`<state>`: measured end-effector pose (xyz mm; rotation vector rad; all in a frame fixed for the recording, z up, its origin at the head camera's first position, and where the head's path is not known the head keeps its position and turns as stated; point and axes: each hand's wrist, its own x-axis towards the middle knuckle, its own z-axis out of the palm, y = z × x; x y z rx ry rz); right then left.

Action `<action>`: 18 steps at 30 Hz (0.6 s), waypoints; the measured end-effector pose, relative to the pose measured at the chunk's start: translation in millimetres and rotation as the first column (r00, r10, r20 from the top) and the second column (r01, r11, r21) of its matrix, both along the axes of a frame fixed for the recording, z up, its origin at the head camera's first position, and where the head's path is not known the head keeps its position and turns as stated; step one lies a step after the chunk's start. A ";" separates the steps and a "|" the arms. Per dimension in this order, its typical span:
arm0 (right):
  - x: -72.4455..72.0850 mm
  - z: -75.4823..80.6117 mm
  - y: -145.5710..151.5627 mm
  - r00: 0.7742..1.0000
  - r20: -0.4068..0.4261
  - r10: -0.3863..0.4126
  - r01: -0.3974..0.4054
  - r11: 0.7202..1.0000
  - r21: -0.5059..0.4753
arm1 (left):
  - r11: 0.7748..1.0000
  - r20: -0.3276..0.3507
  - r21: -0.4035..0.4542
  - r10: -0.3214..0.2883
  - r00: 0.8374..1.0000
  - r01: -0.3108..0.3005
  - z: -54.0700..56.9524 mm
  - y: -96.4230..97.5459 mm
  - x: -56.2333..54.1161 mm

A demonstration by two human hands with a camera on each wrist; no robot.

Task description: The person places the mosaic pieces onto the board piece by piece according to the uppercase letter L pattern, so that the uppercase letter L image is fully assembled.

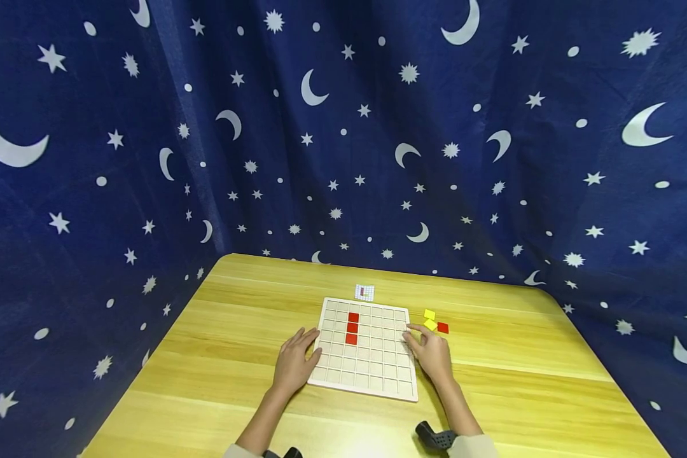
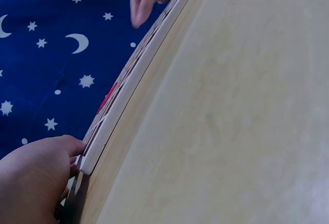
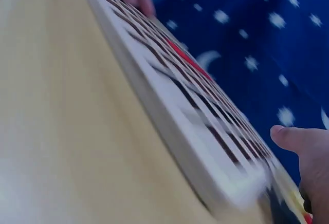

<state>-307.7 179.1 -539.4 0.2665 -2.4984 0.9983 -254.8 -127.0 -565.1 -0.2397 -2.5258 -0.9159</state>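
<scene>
A pale square grid board [image 1: 372, 372] lies on the table, with three red square tiles [image 1: 352, 328] in a column in its upper left part. My left hand [image 1: 294, 362] rests at the board's left edge; in the left wrist view its thumb [image 2: 72, 144] reaches the rim. Over the right edge hovers my right hand [image 1: 432, 353], thumb and index finger apart, with nothing visible between them. Just beyond its fingers lie two yellow tiles [image 1: 430, 315] and a loose red tile [image 1: 443, 328]. The right wrist view shows its thumb [image 3: 288, 137] stretched toward the board.
A small card [image 1: 364, 292] printed with a grid and coloured squares lies behind the board. The wooden table [image 1: 206, 381] runs back to a dark blue curtain [image 1: 366, 140] with moons and stars. Black wrist devices [image 1: 435, 437] sit at both forearms.
</scene>
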 end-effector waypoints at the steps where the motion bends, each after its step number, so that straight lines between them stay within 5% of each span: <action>1: -1.1 0.0 10.3 1.000 0.003 -0.025 0.025 1.000 0.004 | 1.000 -0.002 0.000 0.001 1.000 -0.001 0.1 -0.1 0.1; 6: -6.7 2.6 53.9 0.994 0.041 -0.103 0.101 0.994 0.046 | 1.000 0.015 0.001 0.008 1.000 -0.008 0.2 -1.7 -0.1; 18: -25.3 7.5 93.0 0.982 0.175 -0.070 0.035 0.980 0.197 | 1.000 0.026 0.002 -0.006 1.000 0.006 2.8 -1.3 1.2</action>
